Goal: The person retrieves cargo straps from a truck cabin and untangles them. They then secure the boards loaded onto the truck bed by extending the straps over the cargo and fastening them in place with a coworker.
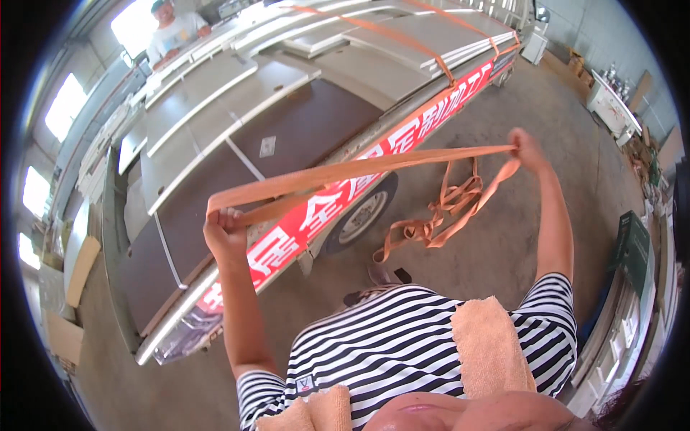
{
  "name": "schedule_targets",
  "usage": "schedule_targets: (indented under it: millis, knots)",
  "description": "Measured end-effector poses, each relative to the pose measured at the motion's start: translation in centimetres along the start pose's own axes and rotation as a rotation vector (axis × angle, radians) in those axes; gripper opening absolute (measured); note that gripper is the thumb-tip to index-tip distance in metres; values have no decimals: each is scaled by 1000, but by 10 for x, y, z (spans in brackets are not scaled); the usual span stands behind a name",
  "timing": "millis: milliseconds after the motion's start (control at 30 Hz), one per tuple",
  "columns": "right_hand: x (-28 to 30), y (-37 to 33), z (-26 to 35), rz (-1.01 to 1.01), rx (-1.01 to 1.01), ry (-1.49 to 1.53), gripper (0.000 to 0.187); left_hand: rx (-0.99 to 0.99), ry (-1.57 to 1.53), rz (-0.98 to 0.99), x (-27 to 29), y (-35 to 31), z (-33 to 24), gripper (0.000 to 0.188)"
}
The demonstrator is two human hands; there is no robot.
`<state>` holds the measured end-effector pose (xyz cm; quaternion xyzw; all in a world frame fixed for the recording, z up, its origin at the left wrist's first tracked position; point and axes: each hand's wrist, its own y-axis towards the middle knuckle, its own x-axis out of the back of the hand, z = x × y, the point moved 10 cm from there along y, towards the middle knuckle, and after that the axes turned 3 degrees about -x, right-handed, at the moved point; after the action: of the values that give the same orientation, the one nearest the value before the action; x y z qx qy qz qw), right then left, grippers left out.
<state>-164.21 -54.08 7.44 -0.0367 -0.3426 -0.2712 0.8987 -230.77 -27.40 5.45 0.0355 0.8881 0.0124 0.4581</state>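
An orange webbing strap (359,167) stretches between my two raised hands. My left hand (227,233) is closed round it beside the truck bed, where the strap doubles back. Out to the right, my right hand (529,149) grips the other end, slightly blurred. From there a length of strap drops to a loose tangled heap (438,215) on the floor. Behind the strap stands a flatbed truck (352,154) with a red and white banner (316,219) along its side. Dark brown panels (302,118) lie on the bed, bound with thin white bands.
More orange straps (388,32) cross the load toward the far end. A person (172,32) stands beyond the truck. One truck wheel (363,215) is close in front of me. To the right are a dark green box (632,241), stacked boards and a cluttered white cabinet (614,108).
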Motion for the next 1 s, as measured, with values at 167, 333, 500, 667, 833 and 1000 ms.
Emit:
schedule_targets:
  millis: [167,333,500,667,833,1000]
  knots:
    - [137,-23,32,-805,4,156,21,-465,498,340,-120,-31,-31,14]
    - [-80,-39,330,180,686,-29,34,-270,911,806,-262,-82,40,43]
    - [-114,-98,429,-480,1596,-348,29,-337,962,613,-220,-78,13,20]
    - [-50,39,228,-489,972,-393,37,-205,617,244,-22,-2,-95,21]
    - [109,45,-37,-955,-40,63,24,-410,729,385,11,10,-104,23]
    - [50,62,163,-478,294,-161,19,-302,519,178,-121,-6,-65,42]
